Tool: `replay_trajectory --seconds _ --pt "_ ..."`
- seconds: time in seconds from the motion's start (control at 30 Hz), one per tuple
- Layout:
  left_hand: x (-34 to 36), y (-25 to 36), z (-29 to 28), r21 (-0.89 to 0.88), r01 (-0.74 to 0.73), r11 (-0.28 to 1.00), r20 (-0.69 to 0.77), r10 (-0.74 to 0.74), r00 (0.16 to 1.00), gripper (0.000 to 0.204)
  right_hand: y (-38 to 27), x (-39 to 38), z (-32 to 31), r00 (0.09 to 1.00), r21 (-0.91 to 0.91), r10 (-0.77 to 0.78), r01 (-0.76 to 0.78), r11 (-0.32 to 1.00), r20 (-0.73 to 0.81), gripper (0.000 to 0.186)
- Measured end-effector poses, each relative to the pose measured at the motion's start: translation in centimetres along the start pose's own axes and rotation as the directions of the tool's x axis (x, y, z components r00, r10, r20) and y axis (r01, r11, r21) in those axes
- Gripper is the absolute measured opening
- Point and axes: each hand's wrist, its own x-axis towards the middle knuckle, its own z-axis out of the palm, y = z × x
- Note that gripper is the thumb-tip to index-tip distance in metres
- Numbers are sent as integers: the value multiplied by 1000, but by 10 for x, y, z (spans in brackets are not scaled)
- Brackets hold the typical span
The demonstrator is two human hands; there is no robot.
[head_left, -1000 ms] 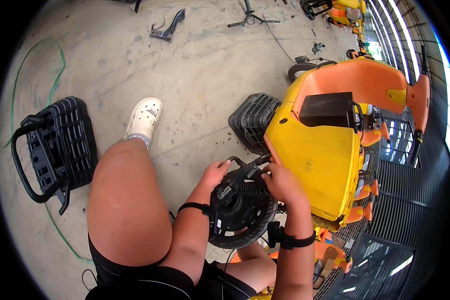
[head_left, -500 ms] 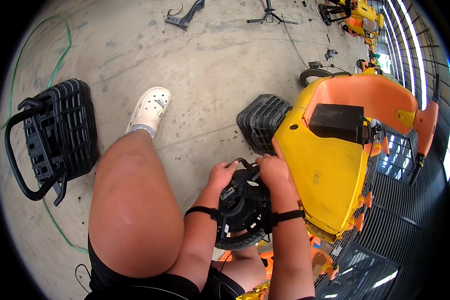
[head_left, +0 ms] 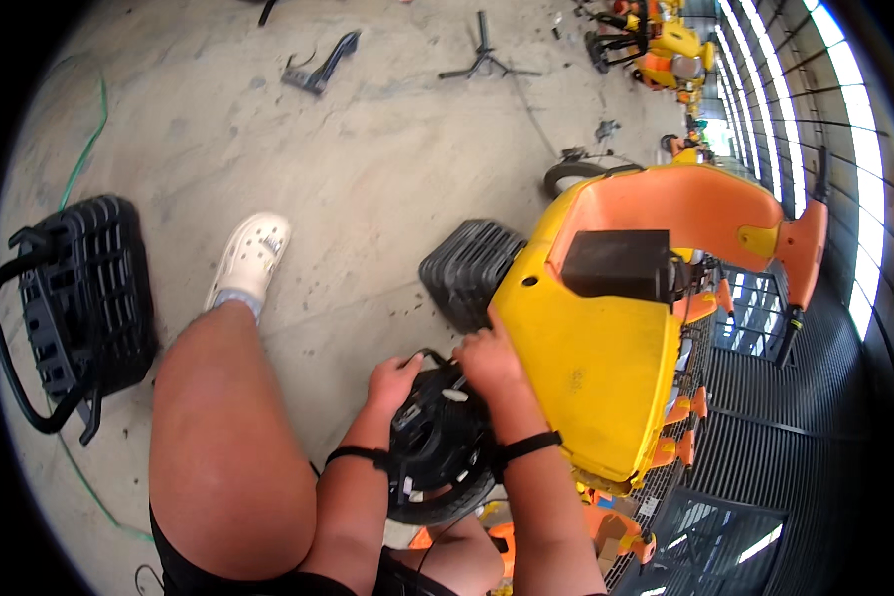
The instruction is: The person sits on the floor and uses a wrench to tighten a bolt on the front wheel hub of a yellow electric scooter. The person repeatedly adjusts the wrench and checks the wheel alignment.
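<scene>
Between my legs is a black scooter wheel with a tyre around a black hub; a pale elongated piece shows near its far edge. My left hand is closed at the wheel's far left edge, thumb pressed on the black rim. Beside it, my right hand has its fingers curled over the far right edge. A thin black band arches between the two hands; whether it is tyre edge or cable I cannot tell. Both wrists wear black straps. My forearms hide parts of the wheel's sides.
A yellow and orange scooter body with a black box stands close on my right. Beyond my hands is a black basket; another basket with a handle lies at left. A green hose, a stand and a black part are on the floor.
The whole view has shifted, so things appear lower and further left. Both hands stay at the wheel's far edge; a pale piece now shows near the right hand.
</scene>
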Motion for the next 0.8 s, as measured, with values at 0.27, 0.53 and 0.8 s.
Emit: replay_trajectory --seconds 0.27,0.53,0.8 --pt "-7 6 1 35 87 996 69 -89 994 53 0 -7 7 1000 50 -12 13 999 -17 22" --pt "-5 -2 -4 55 57 997 52 -60 997 54 -22 14 5 907 103 177 -232 967 381 28" --pt "-11 17 -8 95 107 990 138 -120 983 56 -22 11 25 913 30 243 -267 963 328 36"
